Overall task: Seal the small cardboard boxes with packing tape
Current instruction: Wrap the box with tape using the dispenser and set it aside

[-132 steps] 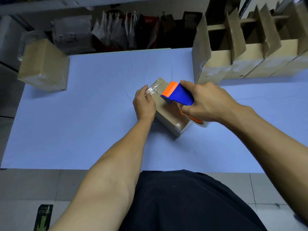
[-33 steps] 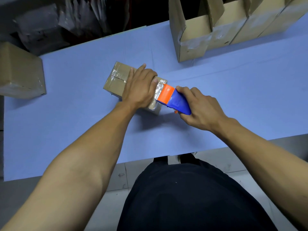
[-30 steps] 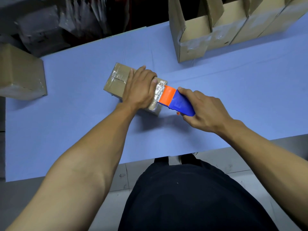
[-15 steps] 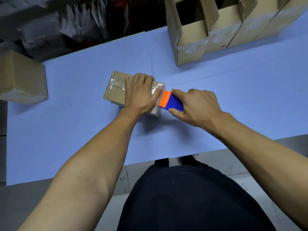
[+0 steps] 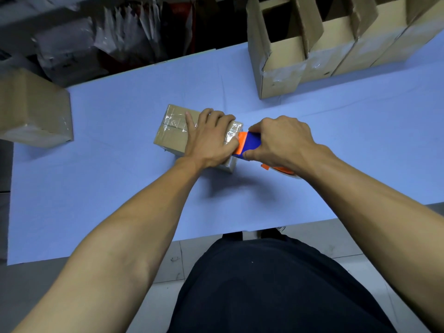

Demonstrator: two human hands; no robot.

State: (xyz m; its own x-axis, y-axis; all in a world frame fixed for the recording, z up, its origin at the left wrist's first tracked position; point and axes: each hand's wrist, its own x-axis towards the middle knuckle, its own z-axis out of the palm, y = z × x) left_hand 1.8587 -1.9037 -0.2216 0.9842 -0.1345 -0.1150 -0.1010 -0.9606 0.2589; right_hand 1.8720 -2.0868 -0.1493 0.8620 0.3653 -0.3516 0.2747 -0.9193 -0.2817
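Cardboard box point(image 5: 171, 132) under flat left hand point(image 5: 209, 138); right hand point(image 5: 281, 140) grips tape dispenser point(image 5: 249, 145).

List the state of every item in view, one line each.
small box: flaps closed, tape across the top, held flat on the table
tape dispenser: at the small box's right end
left hand: pressing on the small box
right hand: gripping the tape dispenser
big box: closed, taped
row of boxes: flaps open
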